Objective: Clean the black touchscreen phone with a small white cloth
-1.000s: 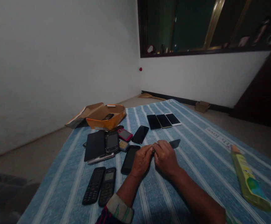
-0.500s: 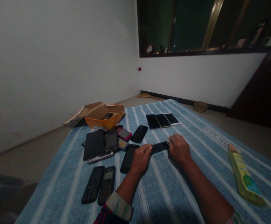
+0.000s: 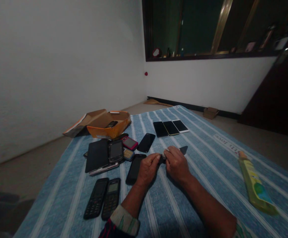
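Between my two hands is a thin, flat, black phone, mostly covered by my fingers, with its far corner sticking out past the right knuckles. My left hand pinches its left end. Wrapped over its middle is my right hand, fingers closed, with a bit of whitish wad showing at the fingertips. The two hands are nearly touching. Under and beside my left wrist lies another black smartphone. A further black smartphone rests just beyond the hands.
Three phones lie in a row farther back. To the left are a pile of phones with a black tablet-like slab, two keypad phones and an open orange box. A bottle of yellow-green liquid lies at right on the striped cloth.
My right hand has slid left along the black phone toward my left hand, so the far end now shows beyond it. The view has shifted slightly.
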Tool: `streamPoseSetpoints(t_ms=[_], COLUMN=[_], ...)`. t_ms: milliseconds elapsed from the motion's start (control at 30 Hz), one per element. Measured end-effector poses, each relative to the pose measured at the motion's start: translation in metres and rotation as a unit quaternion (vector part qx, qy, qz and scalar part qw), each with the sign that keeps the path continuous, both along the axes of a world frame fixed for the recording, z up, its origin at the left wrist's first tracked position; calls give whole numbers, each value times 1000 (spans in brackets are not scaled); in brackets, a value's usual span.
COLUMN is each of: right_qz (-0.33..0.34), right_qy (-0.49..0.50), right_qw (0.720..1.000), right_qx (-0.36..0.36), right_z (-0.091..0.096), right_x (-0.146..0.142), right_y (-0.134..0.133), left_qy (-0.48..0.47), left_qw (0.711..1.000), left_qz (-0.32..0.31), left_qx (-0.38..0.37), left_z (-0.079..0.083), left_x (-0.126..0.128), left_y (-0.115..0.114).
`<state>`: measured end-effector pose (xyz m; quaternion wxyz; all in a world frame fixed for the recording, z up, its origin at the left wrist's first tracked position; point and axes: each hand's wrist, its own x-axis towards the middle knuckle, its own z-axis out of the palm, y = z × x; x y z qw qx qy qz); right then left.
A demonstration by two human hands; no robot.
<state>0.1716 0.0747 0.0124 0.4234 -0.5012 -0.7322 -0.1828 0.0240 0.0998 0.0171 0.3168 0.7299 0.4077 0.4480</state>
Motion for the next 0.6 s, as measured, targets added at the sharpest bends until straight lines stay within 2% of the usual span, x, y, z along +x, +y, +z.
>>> streamPoseSetpoints(t_ms=[267,600], right_qz=[-87,-100], right_qy=[45,38], right_qw=[995,994], right_qx=[-19,-30], right_z=[-2,-4], right_x=[48,50], right_y=[11,14], left_qy=[17,23], left_qw=[1000,999], left_qz=[18,20], left_qx=[-15,-16], left_z=[2,2], left_x=[-1,-1], left_y=[0,2])
